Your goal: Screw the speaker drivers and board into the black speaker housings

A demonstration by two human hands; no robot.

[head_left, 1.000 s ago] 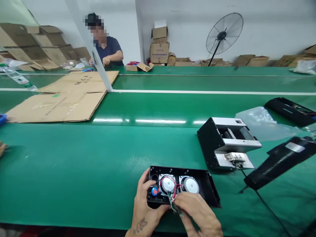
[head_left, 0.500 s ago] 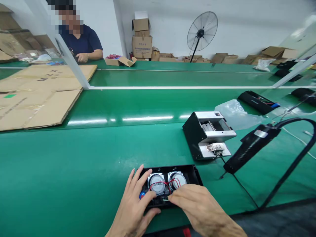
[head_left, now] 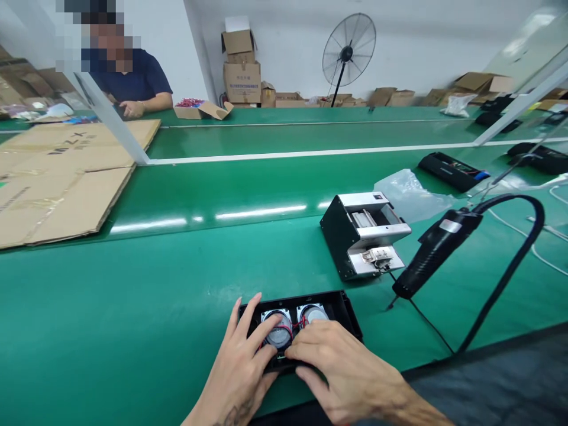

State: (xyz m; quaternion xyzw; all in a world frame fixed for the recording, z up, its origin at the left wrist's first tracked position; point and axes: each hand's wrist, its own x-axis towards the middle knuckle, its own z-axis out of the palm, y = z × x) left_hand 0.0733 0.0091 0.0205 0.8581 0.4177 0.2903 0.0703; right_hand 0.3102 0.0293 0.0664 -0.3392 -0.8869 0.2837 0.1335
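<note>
Head view: your left hand (head_left: 242,361) is spread across the left end of a black housing (head_left: 350,313), gripping it with the thumb at the near wall and the two outer fingers reaching to the far wall. Your right hand (head_left: 341,367) is curled, fingertips bent down inside the near edge and thumb outside it; you cover that spot, so I cannot tell whether you pinch anything there.

The housing lies open side up beneath both your hands, on the green table (head_left: 168,278). One round speaker (head_left: 278,336) sits right by your left fingers, a second speaker (head_left: 316,313) shows just past your right knuckles, and red wires (head_left: 284,328) run over and between them.

Beyond your right hand stands a black and silver machine (head_left: 368,236), with a clear plastic bag (head_left: 412,195) behind it. Farther to the right of that hand, a black power screwdriver (head_left: 432,254) hangs tilted, its tip pointing down toward the tabletop. Another black housing with a blue part (head_left: 452,170) lies past the bag.

Well beyond your left hand, flattened cardboard (head_left: 75,177) covers part of the work surface, and behind it a co-worker in a dark shirt (head_left: 148,77) sits near a small open box (head_left: 202,109).
</note>
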